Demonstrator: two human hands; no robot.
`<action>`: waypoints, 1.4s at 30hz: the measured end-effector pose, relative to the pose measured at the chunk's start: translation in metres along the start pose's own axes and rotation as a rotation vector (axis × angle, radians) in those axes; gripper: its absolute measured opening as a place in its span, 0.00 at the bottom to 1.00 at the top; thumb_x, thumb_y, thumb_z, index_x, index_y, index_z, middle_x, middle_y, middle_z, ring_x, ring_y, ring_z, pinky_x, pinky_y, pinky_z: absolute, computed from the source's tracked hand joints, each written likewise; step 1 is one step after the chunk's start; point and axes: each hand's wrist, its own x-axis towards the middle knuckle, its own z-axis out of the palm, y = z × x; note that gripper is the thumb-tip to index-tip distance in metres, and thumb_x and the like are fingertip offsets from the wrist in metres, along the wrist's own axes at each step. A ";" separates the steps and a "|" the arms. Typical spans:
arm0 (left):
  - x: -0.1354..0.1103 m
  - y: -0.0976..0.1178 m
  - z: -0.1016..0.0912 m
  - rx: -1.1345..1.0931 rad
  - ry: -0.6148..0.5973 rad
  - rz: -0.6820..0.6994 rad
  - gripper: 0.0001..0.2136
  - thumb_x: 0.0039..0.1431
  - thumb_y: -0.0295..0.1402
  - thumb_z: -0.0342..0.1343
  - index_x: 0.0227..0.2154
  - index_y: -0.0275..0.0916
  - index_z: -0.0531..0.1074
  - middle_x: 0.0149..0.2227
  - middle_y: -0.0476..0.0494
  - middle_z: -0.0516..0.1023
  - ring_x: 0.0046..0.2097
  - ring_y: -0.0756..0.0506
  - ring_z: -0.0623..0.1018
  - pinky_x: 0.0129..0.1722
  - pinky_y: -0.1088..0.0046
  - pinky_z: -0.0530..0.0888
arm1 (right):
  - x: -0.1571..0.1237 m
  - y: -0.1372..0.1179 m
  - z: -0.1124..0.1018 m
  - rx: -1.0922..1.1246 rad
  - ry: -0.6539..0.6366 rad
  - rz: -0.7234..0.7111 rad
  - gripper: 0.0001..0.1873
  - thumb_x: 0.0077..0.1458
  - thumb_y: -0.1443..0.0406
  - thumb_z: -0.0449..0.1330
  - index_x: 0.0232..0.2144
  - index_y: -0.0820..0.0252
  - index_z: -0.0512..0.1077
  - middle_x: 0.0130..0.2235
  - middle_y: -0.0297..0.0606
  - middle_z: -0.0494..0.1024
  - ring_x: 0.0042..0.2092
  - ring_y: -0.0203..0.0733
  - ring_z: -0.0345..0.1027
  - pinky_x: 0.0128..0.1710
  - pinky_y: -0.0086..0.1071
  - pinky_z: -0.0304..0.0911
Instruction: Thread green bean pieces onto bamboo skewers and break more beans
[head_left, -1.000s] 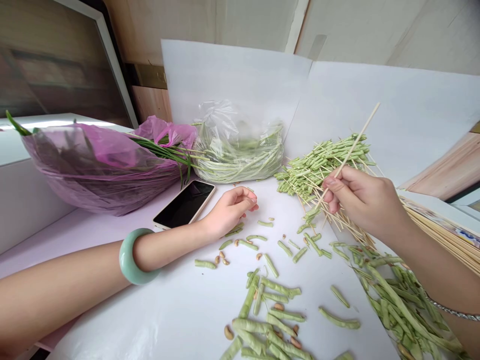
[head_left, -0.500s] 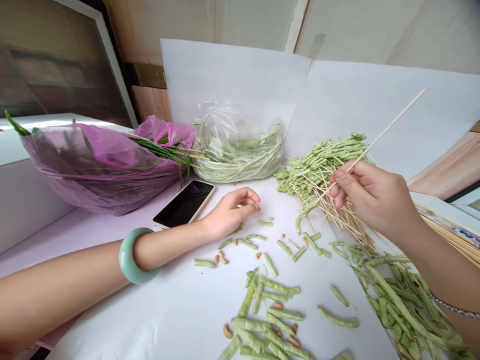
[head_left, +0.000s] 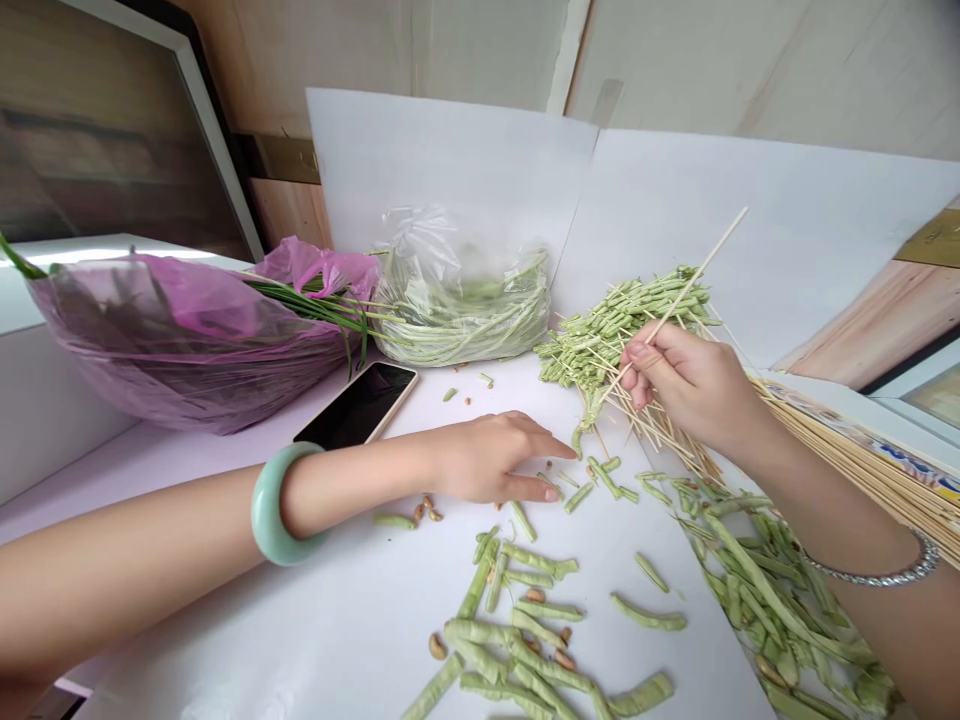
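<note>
My right hand pinches a thin bamboo skewer that slants up to the right. Pieces of green bean hang at its lower end. My left hand, palm down with fingers stretched and thumb apart, hovers over the white tabletop and holds nothing. By its fingertips lie short cut bean pieces. Behind my right hand sits a pile of skewers threaded with beans, their bare ends pointing toward me. More cut beans and small brown beans are scattered in front.
A purple bag of greens and a clear bag of long beans stand at the back. A phone lies by my left forearm. On the right are a heap of bean pieces and a bundle of bare skewers.
My left hand has moved right, its fingers opening out toward the bean pieces. My right hand, with the skewer, appears slightly further left; the whole view has shifted a little too.
</note>
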 end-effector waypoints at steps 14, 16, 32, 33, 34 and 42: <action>0.038 -0.012 0.020 0.137 -0.199 -0.124 0.35 0.58 0.50 0.55 0.63 0.35 0.60 0.67 0.29 0.55 0.68 0.27 0.50 0.61 0.40 0.53 | 0.001 -0.004 -0.002 0.007 0.015 -0.044 0.16 0.60 0.52 0.53 0.25 0.54 0.65 0.22 0.31 0.73 0.20 0.39 0.67 0.23 0.34 0.63; 0.038 -0.012 0.021 0.151 -0.201 -0.124 0.35 0.57 0.50 0.55 0.63 0.36 0.60 0.67 0.30 0.55 0.68 0.28 0.50 0.61 0.40 0.52 | 0.001 -0.003 -0.002 0.002 0.011 -0.049 0.15 0.60 0.54 0.53 0.25 0.54 0.64 0.22 0.31 0.72 0.20 0.38 0.67 0.24 0.33 0.63; 0.036 -0.013 0.022 0.138 -0.153 -0.108 0.32 0.56 0.49 0.58 0.60 0.38 0.64 0.64 0.27 0.61 0.67 0.27 0.53 0.59 0.38 0.52 | -0.001 -0.007 0.005 -0.017 -0.095 -0.107 0.13 0.60 0.57 0.53 0.25 0.54 0.66 0.20 0.29 0.73 0.22 0.39 0.68 0.27 0.33 0.61; 0.036 -0.012 0.020 0.134 -0.137 -0.106 0.31 0.55 0.49 0.58 0.59 0.38 0.66 0.63 0.27 0.63 0.67 0.26 0.55 0.59 0.38 0.53 | -0.001 -0.005 0.005 -0.004 -0.093 -0.096 0.13 0.60 0.57 0.54 0.25 0.54 0.67 0.20 0.29 0.73 0.21 0.39 0.68 0.26 0.33 0.60; 0.035 -0.012 0.019 0.131 -0.119 -0.104 0.29 0.55 0.48 0.59 0.57 0.39 0.68 0.61 0.27 0.66 0.66 0.25 0.57 0.58 0.38 0.55 | -0.001 -0.003 0.004 0.014 -0.088 -0.081 0.13 0.60 0.57 0.54 0.25 0.54 0.67 0.21 0.29 0.73 0.21 0.39 0.68 0.26 0.33 0.61; 0.031 -0.015 -0.009 0.108 0.196 -0.159 0.15 0.52 0.39 0.64 0.41 0.38 0.77 0.41 0.36 0.80 0.44 0.34 0.78 0.43 0.63 0.70 | 0.011 0.016 -0.014 0.332 0.188 0.067 0.19 0.54 0.48 0.61 0.25 0.54 0.67 0.22 0.30 0.71 0.19 0.36 0.64 0.19 0.32 0.62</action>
